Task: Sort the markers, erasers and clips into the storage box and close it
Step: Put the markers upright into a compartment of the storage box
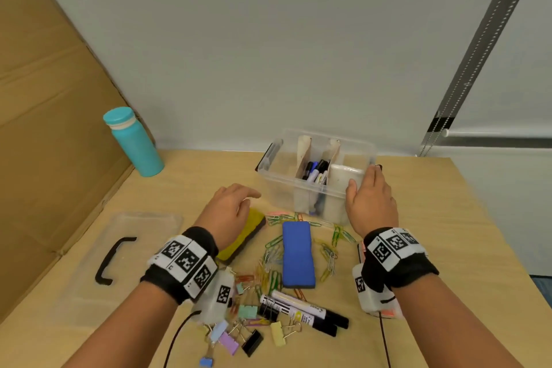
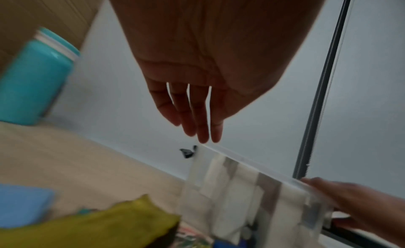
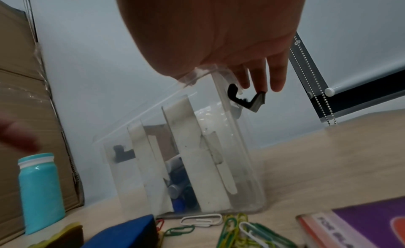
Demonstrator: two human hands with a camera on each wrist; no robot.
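The clear storage box (image 1: 286, 181) stands open at the back of the table, split by cardboard dividers. Markers (image 1: 315, 170) fill its middle section and a white eraser (image 1: 343, 176) the right one. My right hand (image 1: 366, 185) rests on the box's near right corner, its straight fingers (image 3: 278, 75) hanging beside the black latch (image 3: 245, 99). My left hand (image 1: 248, 202) hovers with relaxed fingers (image 2: 197, 121) just above the yellow eraser (image 1: 248, 233), holding nothing. A blue eraser (image 1: 298, 254) lies among paper clips (image 1: 270, 272). Two loose markers (image 1: 307, 311) and binder clips (image 1: 251, 337) lie nearer me.
The box lid (image 1: 143, 227) with its black handle lies flat at the left. A teal bottle (image 1: 134, 143) stands at the back left beside a cardboard sheet (image 1: 44, 128). A purple and orange booklet (image 3: 361, 225) lies under my right wrist. A blind cord (image 1: 478, 54) hangs at the right.
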